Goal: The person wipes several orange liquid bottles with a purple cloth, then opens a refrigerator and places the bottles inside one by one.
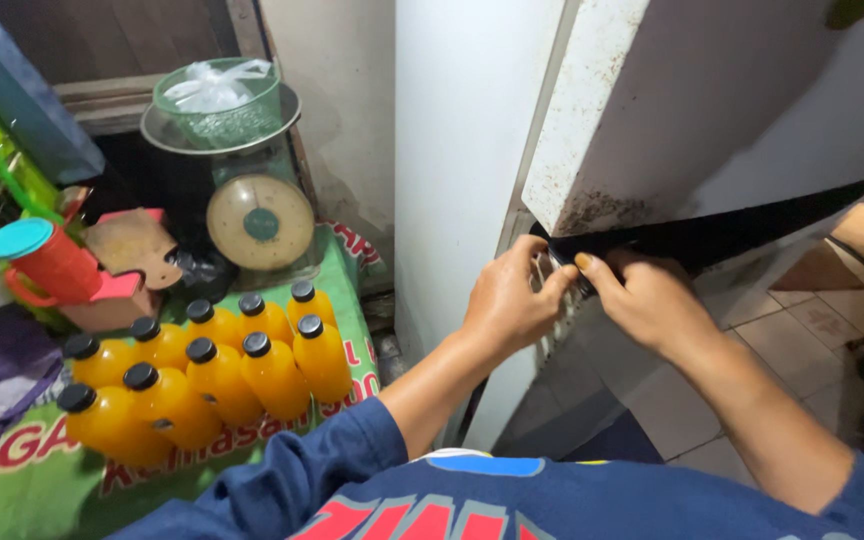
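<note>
Black strip (652,240) runs along the lower edge of the white door (712,110), and its long axis goes from the door corner up toward the right. Both hands meet at its near end, under that corner. Left hand (507,300) is curled, with fingers closed on the strip end from the left; right hand (652,300) pinches the same end from the right, thumb on top. The two hands are almost touching, so neither is clearly nearer. What exactly sits between the fingers is too small to tell.

To the left, well apart, orange bottles (202,375) with black caps stand in a group on a green printed banner (42,470) with red and white letters. Behind them is a kitchen scale (257,220) with a round pale dial, carrying a green basket (220,105) with a white bag (214,85). A red jug (47,265) with a teal lid stands further left.
</note>
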